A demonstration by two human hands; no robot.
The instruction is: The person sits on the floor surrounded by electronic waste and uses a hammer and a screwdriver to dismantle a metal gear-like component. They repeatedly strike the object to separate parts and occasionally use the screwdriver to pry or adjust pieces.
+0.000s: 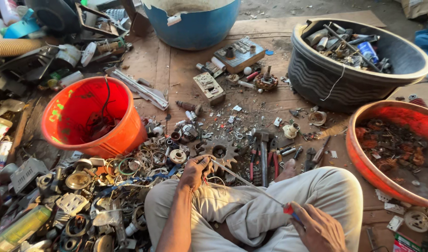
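Metal scrap lies sorted by kind within reach of the seated person: orange bucket (90, 116), black tub (344, 79), orange basin (386, 149). Left hand (195, 170) is curled shut around a small wired part, too hidden to name, held low over the knee so the tool can get at it. Right hand (319, 231) is fisted on the handle of a long screwdriver (251, 184), shaft slanting up-left to that grip. A gear (220, 151) sits just beyond the left hand, 2 pliers (260, 161) right of it.

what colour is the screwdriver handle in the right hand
Red and blue handle, seen in the head view.
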